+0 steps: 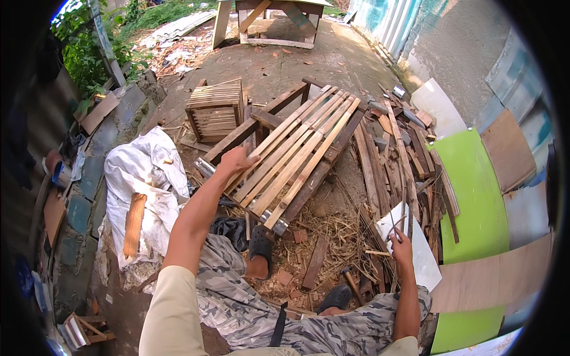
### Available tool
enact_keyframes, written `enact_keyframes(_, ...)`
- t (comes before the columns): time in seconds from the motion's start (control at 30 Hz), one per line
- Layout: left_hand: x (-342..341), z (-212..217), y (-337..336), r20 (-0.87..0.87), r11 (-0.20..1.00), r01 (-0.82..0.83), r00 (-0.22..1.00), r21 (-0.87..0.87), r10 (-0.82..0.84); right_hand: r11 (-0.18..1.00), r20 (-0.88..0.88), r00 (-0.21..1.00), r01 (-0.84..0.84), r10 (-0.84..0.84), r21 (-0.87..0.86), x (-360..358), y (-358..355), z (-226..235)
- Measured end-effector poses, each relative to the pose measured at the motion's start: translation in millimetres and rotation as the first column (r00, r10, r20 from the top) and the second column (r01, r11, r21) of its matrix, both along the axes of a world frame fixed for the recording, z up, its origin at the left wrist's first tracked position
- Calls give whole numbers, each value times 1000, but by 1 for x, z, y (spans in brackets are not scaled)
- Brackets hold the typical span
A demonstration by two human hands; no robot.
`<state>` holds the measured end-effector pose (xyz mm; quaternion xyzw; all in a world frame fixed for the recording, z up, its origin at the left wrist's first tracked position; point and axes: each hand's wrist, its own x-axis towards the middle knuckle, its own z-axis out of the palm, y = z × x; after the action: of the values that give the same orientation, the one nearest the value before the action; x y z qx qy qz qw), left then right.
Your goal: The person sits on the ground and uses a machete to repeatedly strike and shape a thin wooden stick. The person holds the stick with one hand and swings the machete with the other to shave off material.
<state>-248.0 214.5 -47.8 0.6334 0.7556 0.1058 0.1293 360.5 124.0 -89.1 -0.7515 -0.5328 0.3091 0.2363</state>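
Note:
In front of me a panel of pale bamboo slats (303, 148) lies slanted across a dark wooden frame (320, 172). My left hand (237, 159) grips the panel's left edge, its fingers bent over the outer slat. Near the panel's close end, shiny metal tube ends (279, 225) show. Off to the right, above my knee, my right hand (402, 246) is closed around a thin, dark, long tool (404, 204) that points away from me; its exact kind is hard to make out. Behind it lies a white sheet (421, 255).
A small slatted crate (217, 113) stands left of the frame. Wood scraps (386, 154) pile up at right beside a green board (475, 190). A white sack (148, 172) lies at left. A hammer (352, 286) rests by my foot among shavings. A wooden table (276, 24) stands far off.

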Motion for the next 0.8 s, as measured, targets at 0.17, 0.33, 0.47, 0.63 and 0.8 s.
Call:
enact_keyframes(0.17,-11,-45,-2,62,986,-149,986,-75,153,993,42,994,-100,98,58,24,-2,-37)
enact_keyframes(0.33,-15,-41,-3,184,990,-130,976,57,117,994,-15,994,-104,105,22,20,-1,-53)
enact_keyframes(0.47,-13,-30,2,157,991,-130,980,28,124,989,41,993,-102,107,-111,-14,-10,-25)
enact_keyframes(0.63,-20,-46,9,168,985,-142,978,97,125,981,1,986,-165,166,-98,-33,-12,-18)
enact_keyframes(0.8,-21,-53,13,155,984,-150,979,100,134,967,46,968,-242,246,-77,-35,-7,-30)
